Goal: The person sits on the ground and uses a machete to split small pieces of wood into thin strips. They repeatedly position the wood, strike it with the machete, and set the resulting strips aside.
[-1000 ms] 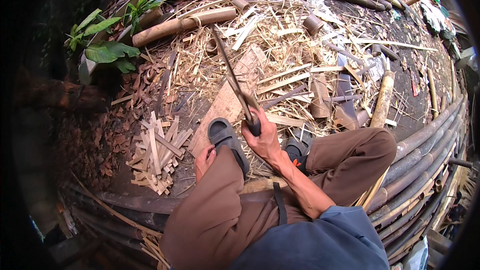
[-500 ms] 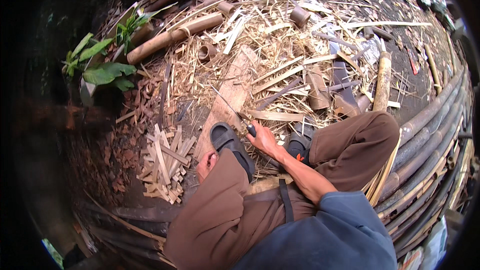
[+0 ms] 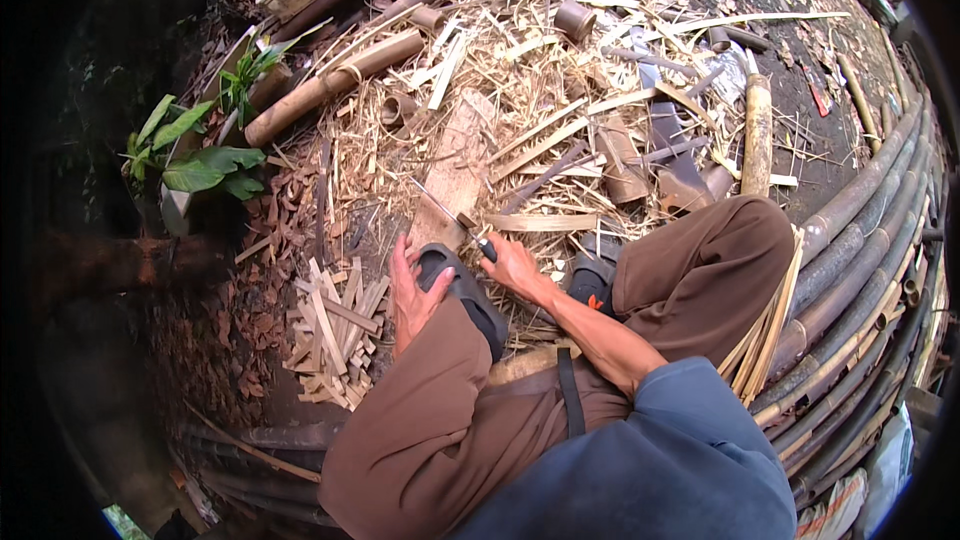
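Note:
My right hand (image 3: pixel 513 266) is closed around the black handle of a knife (image 3: pixel 440 203). Its long thin blade points forward and left over a flat wooden board (image 3: pixel 458 155). A small brown piece sits against the blade close to the handle; what it is cannot be made out. My left hand (image 3: pixel 408 292) is beside the dark sandal (image 3: pixel 437 262) on my left foot, fingers spread and thumb apart, with nothing visible in it. Just left of that hand lies a pile of short split bamboo pieces (image 3: pixel 335 325).
Bamboo shavings (image 3: pixel 520 70) and strips cover the ground ahead. A thick bamboo length (image 3: pixel 335 85) lies at the far left, near a leafy plant (image 3: pixel 205 170). A saw (image 3: pixel 670 145) rests between cut bamboo sections. Long bamboo poles (image 3: pixel 850 240) are stacked along my right.
My left hand has come forward from beside my knee to next to the sandal, and its fingers have spread. The right hand keeps the knife at nearly the same place. The view has shifted slightly.

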`<state>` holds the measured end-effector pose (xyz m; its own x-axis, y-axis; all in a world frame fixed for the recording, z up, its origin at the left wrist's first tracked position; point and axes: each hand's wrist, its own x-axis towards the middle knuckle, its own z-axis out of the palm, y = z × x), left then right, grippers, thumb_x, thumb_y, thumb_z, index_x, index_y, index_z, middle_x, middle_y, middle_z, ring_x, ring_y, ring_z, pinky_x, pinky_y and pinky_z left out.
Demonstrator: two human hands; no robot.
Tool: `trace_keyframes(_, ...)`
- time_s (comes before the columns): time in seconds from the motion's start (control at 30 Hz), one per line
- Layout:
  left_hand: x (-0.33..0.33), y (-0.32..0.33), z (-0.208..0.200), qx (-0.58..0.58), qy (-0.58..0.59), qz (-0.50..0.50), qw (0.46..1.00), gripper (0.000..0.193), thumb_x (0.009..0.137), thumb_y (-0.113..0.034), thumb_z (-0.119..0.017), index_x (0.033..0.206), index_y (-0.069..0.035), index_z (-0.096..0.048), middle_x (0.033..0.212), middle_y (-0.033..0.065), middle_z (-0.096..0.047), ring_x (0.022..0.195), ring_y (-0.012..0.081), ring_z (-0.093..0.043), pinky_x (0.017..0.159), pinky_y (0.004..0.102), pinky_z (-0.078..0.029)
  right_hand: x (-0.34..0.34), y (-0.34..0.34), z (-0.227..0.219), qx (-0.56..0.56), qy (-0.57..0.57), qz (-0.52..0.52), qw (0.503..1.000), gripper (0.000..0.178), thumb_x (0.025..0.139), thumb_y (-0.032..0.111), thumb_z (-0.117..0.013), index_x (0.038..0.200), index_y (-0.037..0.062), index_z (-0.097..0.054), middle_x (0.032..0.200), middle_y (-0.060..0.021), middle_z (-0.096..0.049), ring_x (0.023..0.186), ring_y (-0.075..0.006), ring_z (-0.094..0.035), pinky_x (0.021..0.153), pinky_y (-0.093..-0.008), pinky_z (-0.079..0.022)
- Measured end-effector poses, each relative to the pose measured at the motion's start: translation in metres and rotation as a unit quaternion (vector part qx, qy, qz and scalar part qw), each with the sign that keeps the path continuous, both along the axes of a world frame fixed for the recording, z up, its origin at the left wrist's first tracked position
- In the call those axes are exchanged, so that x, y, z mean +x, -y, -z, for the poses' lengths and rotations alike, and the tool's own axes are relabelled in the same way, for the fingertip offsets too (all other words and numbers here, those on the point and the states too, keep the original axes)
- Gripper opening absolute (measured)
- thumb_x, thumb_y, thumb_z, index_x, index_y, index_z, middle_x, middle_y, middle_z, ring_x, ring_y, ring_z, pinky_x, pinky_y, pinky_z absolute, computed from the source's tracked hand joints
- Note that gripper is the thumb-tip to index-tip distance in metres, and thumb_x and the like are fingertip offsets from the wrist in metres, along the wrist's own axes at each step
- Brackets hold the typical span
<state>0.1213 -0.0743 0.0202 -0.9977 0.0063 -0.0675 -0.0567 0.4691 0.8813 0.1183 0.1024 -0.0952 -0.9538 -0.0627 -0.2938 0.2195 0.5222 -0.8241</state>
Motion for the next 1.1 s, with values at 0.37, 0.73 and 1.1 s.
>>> trace_keyframes(0.37, -0.018, -0.023, 0.036, -0.050, -0.110, 0.122, 0.985, 0.107, 0.065, -0.014, -0.086, 0.149, -0.005, -0.019, 0.142, 0.0213, -0.039, 0.129, 0.0363, -0.043, 0.106, 0.0441, -0.038, 0.000, 0.000, 0.025, -0.020, 0.014, -0.018, 1.000, 0.038, 0.082, 0.022, -0.067, 0.114, 0.0080, -0.052, 0.088, -0.0282, -0.065, 0.086, -0.0487, -0.062, 0.074, -0.0543, -0.050)
trace_keyframes(0.73, -0.026, -0.031, 0.040, -0.034, -0.127, 0.117, 0.984, 0.044, 0.081, -0.006, -0.072, 0.122, -0.002, -0.057, 0.091, 0.0127, -0.070, 0.085, 0.0240, -0.069, 0.076, 0.0334, -0.057, -0.006, 0.009, 0.042, 0.007, 0.012, -0.005, 1.000, 0.042, 0.081, 0.024, -0.070, 0.112, 0.0056, -0.049, 0.089, -0.0263, -0.064, 0.089, -0.0464, -0.062, 0.077, -0.0543, -0.050)
trace_keyframes(1.1, -0.103, 0.014, 0.036, -0.319, -0.167, -0.324, 0.875, 0.071, 0.087, -0.037, -0.068, 0.137, 0.002, -0.037, 0.115, 0.0230, -0.059, 0.114, 0.0280, -0.053, 0.099, 0.0445, -0.043, -0.008, -0.006, 0.057, -0.049, 0.006, -0.014, 0.999, 0.031, 0.081, 0.022, -0.065, 0.101, 0.0037, -0.050, 0.076, -0.0243, -0.061, 0.075, -0.0469, -0.060, 0.064, -0.0509, -0.046)
